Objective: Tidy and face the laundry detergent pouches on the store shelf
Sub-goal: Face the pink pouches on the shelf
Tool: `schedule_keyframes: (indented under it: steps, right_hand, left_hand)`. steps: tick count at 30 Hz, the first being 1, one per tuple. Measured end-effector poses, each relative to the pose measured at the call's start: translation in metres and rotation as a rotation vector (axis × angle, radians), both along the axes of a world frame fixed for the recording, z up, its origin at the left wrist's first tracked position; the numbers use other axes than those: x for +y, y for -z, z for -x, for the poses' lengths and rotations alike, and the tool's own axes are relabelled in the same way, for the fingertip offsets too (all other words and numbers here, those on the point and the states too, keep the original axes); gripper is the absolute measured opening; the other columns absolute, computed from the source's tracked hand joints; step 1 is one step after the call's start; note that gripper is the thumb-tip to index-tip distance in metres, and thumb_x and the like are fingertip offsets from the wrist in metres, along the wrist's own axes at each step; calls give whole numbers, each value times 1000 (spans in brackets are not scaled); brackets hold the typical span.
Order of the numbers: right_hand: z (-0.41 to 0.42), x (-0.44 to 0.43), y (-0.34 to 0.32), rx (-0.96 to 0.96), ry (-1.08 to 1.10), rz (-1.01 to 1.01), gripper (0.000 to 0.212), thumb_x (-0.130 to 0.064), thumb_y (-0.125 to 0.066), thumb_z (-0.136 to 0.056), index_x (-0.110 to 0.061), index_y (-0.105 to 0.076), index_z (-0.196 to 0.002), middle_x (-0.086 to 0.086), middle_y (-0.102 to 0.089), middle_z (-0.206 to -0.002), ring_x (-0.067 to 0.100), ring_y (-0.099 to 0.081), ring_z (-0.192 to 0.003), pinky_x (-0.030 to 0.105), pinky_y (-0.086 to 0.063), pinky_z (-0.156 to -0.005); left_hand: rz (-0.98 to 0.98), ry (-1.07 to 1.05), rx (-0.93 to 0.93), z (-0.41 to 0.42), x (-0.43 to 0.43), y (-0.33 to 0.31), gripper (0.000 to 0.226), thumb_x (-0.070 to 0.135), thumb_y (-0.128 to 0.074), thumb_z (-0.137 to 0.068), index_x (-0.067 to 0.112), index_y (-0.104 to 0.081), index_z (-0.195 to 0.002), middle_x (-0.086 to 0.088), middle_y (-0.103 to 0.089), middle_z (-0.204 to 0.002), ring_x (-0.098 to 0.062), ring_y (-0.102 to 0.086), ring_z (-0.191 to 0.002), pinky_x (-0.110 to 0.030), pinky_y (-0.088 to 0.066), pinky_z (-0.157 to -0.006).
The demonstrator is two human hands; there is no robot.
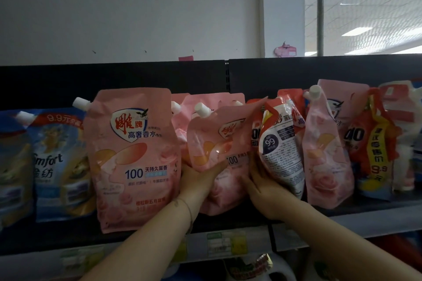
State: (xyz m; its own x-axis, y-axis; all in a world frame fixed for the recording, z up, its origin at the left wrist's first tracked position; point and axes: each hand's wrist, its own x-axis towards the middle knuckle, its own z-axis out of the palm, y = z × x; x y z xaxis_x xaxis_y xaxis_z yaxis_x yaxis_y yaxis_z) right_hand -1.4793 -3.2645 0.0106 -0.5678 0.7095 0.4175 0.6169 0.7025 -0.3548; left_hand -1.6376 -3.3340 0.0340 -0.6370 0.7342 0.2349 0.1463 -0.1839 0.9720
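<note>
A row of detergent pouches stands on the top shelf [342, 216]. A large pink pouch [132, 157] faces front at the left. Beside it a second pink pouch [217, 143] leans and sags to the right. My left hand [198, 180] presses on its lower front with fingers laid flat. My right hand [267, 187] reaches in at that pouch's right edge, next to a red and white pouch [280, 148] turned with its printed back outward. Its fingertips are hidden between the two pouches. Another pink pouch [324, 157] stands further right.
Blue Comfort pouches [54, 164] fill the shelf's left end. Red and yellow pouches [374, 150] crowd the right end. Price tags [226, 244] line the shelf's front rail. A white bottle [269, 269] stands on the shelf below. A black back panel rises behind the pouches.
</note>
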Motion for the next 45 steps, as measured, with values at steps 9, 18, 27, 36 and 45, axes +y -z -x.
schedule_keyframes:
  steps: [9, 18, 27, 36, 45]
  right_hand:
    - [-35, 38, -7, 35, 110, -70, 67, -40, -27, -102, -19, 14, -151, 4, 19, -159, 21, 18, -146, 26, 12, -113]
    - [-55, 60, -6, -244, 245, -103, 67, -16, -43, -96, -14, -8, -153, 7, 13, -160, 27, 8, -147, 36, -8, -119]
    - [-28, 50, -30, -212, 322, 96, 60, -20, -47, -91, -11, -28, -147, 11, 0, -160, 31, -6, -146, 38, -13, -119]
    - [41, 13, -41, 777, 28, 476, 65, -49, -41, -97, -12, -29, -148, 9, -31, -154, 27, -22, -144, 38, -11, -117]
    - [53, 23, -55, 852, -126, 866, 54, -46, -52, -93, -11, -51, -134, 12, -53, -136, 31, -48, -127, 35, -40, -92]
  left_hand:
    - [10, 6, 33, 3, 7, 0, 120, 57, -85, -42, 30, -29, -144, 2, -54, -134, -23, -52, -122, -46, -39, -107]
    - [6, 46, 85, 1, 7, 1, 112, 44, -89, -53, 27, -26, -144, 2, -56, -131, -21, -54, -117, -43, -41, -106]
    - [-58, 58, 72, 2, 6, 2, 121, 31, -87, -62, 32, -3, -149, 3, -39, -145, -21, -40, -132, -43, -31, -113]
    - [-125, 51, 19, 3, 4, 5, 110, 25, -88, -61, 26, -19, -147, 5, -53, -129, -13, -50, -113, -32, -36, -105]
    - [-123, 33, 4, 0, 3, 6, 96, 20, -88, -61, 34, -28, -134, 7, -58, -117, -13, -56, -107, -31, -42, -101]
